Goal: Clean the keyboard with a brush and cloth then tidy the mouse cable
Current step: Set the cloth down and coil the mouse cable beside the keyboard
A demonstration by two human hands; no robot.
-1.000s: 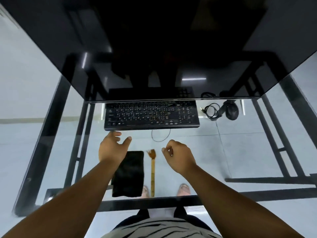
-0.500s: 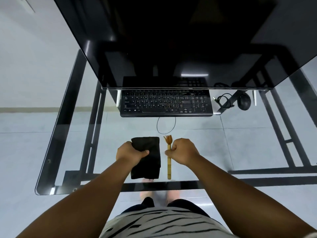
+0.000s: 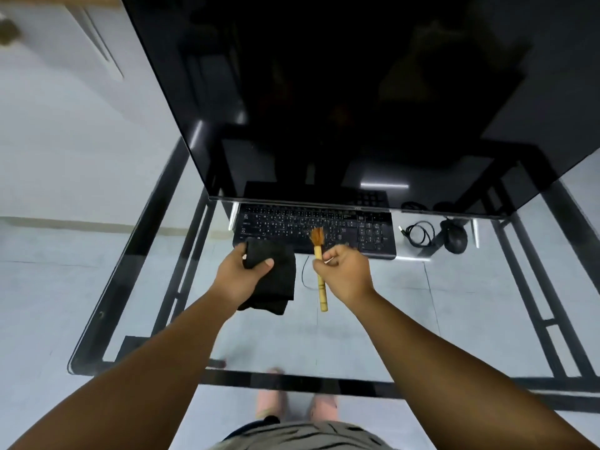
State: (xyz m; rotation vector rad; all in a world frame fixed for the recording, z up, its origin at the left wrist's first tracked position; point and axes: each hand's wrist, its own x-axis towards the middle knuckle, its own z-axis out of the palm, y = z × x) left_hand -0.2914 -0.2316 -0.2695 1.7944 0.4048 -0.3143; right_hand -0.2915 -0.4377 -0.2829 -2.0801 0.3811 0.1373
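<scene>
A black keyboard (image 3: 357,232) lies on the glass desk (image 3: 373,319), partly under the monitor's lower edge. My left hand (image 3: 240,274) grips a folded black cloth (image 3: 276,274) lifted just in front of the keyboard's left end. My right hand (image 3: 347,271) holds a wooden brush (image 3: 319,271) upright, its brown bristles over the keyboard's middle keys. A black mouse (image 3: 456,240) sits to the right of the keyboard, with its cable (image 3: 418,233) coiled loosely between them.
A large dark monitor (image 3: 324,108) overhangs the back of the desk. A thin keyboard cable (image 3: 303,271) loops on the glass between my hands. Black desk frame bars and my feet show through the glass.
Both hands closed on the cloth and brush where they lay on the glass, then lifted them forward toward the keyboard. The camera view tilted and moved closer.
</scene>
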